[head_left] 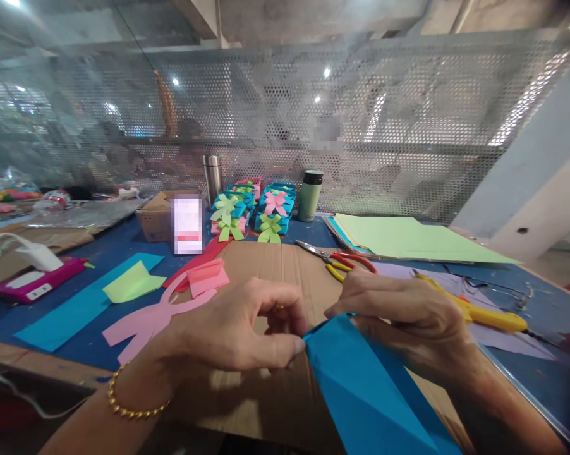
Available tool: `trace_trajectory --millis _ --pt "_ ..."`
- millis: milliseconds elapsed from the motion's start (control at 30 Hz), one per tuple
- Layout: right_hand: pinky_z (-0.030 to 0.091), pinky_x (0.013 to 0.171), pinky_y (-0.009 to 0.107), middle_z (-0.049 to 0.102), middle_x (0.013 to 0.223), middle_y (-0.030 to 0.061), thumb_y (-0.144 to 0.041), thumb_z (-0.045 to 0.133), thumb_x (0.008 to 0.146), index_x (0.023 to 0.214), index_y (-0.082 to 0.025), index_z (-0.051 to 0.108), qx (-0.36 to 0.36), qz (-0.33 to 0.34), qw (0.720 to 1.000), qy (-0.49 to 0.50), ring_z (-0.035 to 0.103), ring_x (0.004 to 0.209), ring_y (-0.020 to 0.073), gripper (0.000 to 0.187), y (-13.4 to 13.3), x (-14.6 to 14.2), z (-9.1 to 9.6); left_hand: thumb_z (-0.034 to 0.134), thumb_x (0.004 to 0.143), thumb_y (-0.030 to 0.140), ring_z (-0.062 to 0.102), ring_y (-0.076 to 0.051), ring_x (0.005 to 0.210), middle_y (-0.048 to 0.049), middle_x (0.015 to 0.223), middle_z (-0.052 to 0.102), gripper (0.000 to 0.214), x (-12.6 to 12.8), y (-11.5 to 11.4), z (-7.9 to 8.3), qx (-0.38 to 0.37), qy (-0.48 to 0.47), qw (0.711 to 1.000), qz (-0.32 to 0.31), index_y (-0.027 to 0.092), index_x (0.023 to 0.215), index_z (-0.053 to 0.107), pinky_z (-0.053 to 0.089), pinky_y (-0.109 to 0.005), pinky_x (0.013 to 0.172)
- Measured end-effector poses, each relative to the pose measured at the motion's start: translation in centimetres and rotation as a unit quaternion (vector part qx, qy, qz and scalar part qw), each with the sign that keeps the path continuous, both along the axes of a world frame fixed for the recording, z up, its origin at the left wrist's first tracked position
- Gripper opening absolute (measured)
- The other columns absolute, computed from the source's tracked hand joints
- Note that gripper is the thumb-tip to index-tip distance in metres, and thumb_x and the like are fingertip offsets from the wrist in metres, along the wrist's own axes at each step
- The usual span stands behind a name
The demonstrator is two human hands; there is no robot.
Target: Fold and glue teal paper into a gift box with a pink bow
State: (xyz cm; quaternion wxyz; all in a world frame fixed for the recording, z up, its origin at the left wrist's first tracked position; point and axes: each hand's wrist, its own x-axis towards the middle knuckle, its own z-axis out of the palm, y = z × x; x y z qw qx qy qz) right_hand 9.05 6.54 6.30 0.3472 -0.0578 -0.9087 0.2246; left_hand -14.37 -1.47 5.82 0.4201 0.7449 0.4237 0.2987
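Note:
A folded sheet of blue paper (361, 385) rises from the bottom edge toward the middle of the view. My left hand (237, 328) pinches its upper left corner between thumb and fingers, and a gold bracelet circles that wrist. My right hand (403, 316) is closed over the paper's top edge from the right. Both hands hover over a brown cardboard sheet (275, 265) lying on the blue table (100, 253).
Red and yellow handled scissors (337, 259) lie behind my hands, and a yellow tool (479, 313) lies to the right. Pink cutouts (162, 313), green (133, 281) and blue paper strips are on the left. Finished paper boxes with bows (251, 212), two flasks and a paper stack (408, 240) stand further back.

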Motion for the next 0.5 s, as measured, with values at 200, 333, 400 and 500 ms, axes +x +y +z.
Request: trace_trajectory --millis 200,333,400,500 --pt "0.044 0.06 0.027 0.066 0.071 0.005 -0.027 0.061 0.096 0.087 -0.017 0.073 -0.015 0.015 1.0 -0.002 0.058 0.065 0.0136 0.018 0.48 -0.1 -0.46 0.057 0.082 0.012 0.061 -0.008 0.058 0.0052 0.062 0.064 0.009 0.03 0.14 -0.21 0.009 0.024 1.0 0.012 0.019 0.079 0.061 0.04 -0.017 0.052" --pt "0.044 0.061 0.026 0.067 0.072 0.0055 -0.028 0.061 0.097 0.089 -0.016 0.074 -0.018 0.025 1.0 0.001 0.058 0.065 0.0133 0.019 0.57 -0.15 -0.6 0.056 0.079 0.009 0.059 -0.007 0.055 0.0058 0.06 0.061 0.01 0.04 0.06 -0.12 0.008 0.02 1.0 0.017 0.018 0.076 0.059 0.037 -0.015 0.048" --pt "0.045 0.062 0.027 0.067 0.072 0.0057 -0.029 0.06 0.097 0.091 -0.016 0.075 -0.017 0.029 0.999 0.003 0.059 0.065 0.0133 0.02 0.54 -0.15 -0.49 0.056 0.079 0.007 0.059 -0.008 0.054 0.0057 0.059 0.061 0.012 0.02 0.03 -0.07 -0.009 0.015 1.0 0.012 0.018 0.076 0.058 0.038 -0.015 0.047" --pt "0.045 0.061 0.026 0.066 0.071 0.006 -0.033 0.057 0.099 0.092 -0.016 0.075 -0.021 0.028 0.999 -0.005 0.058 0.064 0.0134 0.026 0.46 -0.07 -0.23 0.055 0.085 0.012 0.062 -0.01 0.058 0.0032 0.066 0.065 0.008 -0.06 0.09 0.03 -0.033 -0.01 0.999 -0.001 0.018 0.083 0.058 0.044 -0.017 0.051"
